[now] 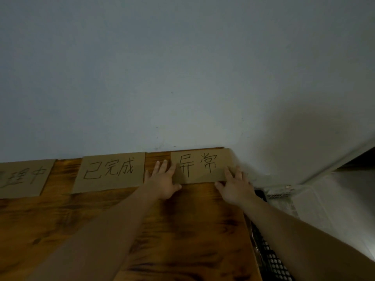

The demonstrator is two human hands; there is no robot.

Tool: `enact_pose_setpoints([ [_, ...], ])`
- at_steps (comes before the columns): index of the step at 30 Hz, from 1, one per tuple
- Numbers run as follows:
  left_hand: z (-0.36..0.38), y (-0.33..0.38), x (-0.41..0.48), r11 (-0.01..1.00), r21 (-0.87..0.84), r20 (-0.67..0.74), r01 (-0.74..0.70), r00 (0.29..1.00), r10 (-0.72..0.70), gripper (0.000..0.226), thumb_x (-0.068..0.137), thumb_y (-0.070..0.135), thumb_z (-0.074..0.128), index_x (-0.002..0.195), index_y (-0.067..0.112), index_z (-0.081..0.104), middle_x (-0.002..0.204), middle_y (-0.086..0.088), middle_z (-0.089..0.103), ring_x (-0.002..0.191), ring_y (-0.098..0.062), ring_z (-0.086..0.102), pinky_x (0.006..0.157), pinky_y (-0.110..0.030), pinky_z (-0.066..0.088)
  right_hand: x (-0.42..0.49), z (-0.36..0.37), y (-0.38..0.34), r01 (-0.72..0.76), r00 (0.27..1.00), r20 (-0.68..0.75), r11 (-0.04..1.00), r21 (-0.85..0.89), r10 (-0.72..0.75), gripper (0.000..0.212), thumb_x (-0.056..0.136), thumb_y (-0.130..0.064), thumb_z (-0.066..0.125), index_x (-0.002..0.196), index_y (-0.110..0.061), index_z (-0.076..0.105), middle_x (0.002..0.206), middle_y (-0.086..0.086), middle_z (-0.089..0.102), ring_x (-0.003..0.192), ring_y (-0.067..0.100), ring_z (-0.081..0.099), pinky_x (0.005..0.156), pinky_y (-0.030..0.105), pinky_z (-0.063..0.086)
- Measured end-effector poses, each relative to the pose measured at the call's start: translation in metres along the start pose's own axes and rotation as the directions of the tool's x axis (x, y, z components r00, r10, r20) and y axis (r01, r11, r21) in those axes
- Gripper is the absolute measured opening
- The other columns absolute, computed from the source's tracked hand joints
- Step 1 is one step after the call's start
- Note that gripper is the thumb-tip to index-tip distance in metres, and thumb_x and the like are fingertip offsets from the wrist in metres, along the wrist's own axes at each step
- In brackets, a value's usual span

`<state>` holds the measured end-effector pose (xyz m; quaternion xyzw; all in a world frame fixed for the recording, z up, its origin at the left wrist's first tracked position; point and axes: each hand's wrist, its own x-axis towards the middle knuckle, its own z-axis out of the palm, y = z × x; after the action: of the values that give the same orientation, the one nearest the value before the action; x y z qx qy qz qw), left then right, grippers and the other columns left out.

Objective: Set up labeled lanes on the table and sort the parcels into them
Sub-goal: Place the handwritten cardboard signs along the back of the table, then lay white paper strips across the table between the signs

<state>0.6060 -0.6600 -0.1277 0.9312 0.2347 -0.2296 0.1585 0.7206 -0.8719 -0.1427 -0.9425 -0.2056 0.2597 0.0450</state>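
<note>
Wood-grain desk (182,220) runs to a pale wall (182,67), three brown cardboard labels along its far edge. Both hands lie flat, fingers spread, on the right-hand label (199,166): left hand (163,183) at its left edge, right hand (236,188) at its right corner. A careless nudge could skew it or push it off the desk's right end. No parcels show.

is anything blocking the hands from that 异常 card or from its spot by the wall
Nothing visible does. The left hand and right hand already rest flat on the 异常 card, which lies on the table at its far right corner against the wall. The 已完成 card sits apart, to its left.
</note>
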Motion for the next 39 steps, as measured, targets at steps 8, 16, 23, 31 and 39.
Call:
enact_pose_setpoints([
  [8,-0.049,-0.091,-0.067,0.989,-0.081,-0.151,0.125,0.979,-0.136,0.078,0.090,0.060,0.040,0.150,0.025,0.005,0.158,-0.005,-0.010,0.143,-0.025,-0.016,0.114,-0.053,-0.001,-0.039,-0.030,-0.103,0.252,0.966,-0.032,0.964,-0.088,-0.256,0.075,0.095,-0.061,0.028,0.153,-0.017,0.012,0.160,0.012,0.003,0.146,0.030,0.000,0.116,0.048,0.009],
  [16,-0.046,-0.260,-0.246,0.944,-0.170,-0.278,0.283,0.905,-0.322,0.080,0.088,0.062,0.043,0.149,0.033,0.000,0.158,0.001,-0.009,0.145,-0.022,-0.011,0.114,-0.054,0.003,-0.153,-0.004,-0.273,0.450,0.889,-0.015,0.880,-0.153,-0.458,0.073,0.094,-0.061,0.032,0.151,-0.016,0.019,0.158,0.012,0.017,0.143,0.031,0.014,0.114,0.047,0.018],
  [23,-0.018,-0.413,-0.428,0.854,-0.221,-0.285,0.471,0.806,-0.518,0.081,0.086,0.064,0.045,0.149,0.035,0.004,0.159,0.002,-0.007,0.145,-0.024,-0.009,0.114,-0.054,0.006,-0.280,0.061,-0.420,0.596,0.800,0.010,0.792,-0.131,-0.600,0.072,0.094,-0.058,0.037,0.152,-0.020,0.016,0.159,0.009,0.013,0.145,0.030,0.013,0.117,0.045,0.018],
  [31,0.009,-0.541,-0.543,0.741,-0.299,-0.332,0.601,0.663,-0.672,0.078,0.088,0.060,0.046,0.149,0.032,0.006,0.159,-0.001,-0.002,0.145,-0.027,-0.006,0.113,-0.056,0.009,-0.353,0.113,-0.561,0.710,0.702,0.093,0.683,-0.173,-0.706,0.074,0.093,-0.061,0.038,0.152,-0.022,0.017,0.159,0.008,0.014,0.144,0.030,0.015,0.117,0.046,0.018],
  [39,-0.002,-0.644,-0.540,0.669,-0.286,-0.302,0.686,0.598,-0.743,0.078,0.087,0.056,0.050,0.149,0.031,0.010,0.159,-0.002,0.002,0.145,-0.028,-0.004,0.113,-0.055,0.008,-0.343,0.178,-0.675,0.763,0.646,0.153,0.634,-0.123,-0.748,0.073,0.093,-0.059,0.040,0.151,-0.020,0.020,0.158,0.011,0.020,0.143,0.031,0.019,0.113,0.043,0.020],
])
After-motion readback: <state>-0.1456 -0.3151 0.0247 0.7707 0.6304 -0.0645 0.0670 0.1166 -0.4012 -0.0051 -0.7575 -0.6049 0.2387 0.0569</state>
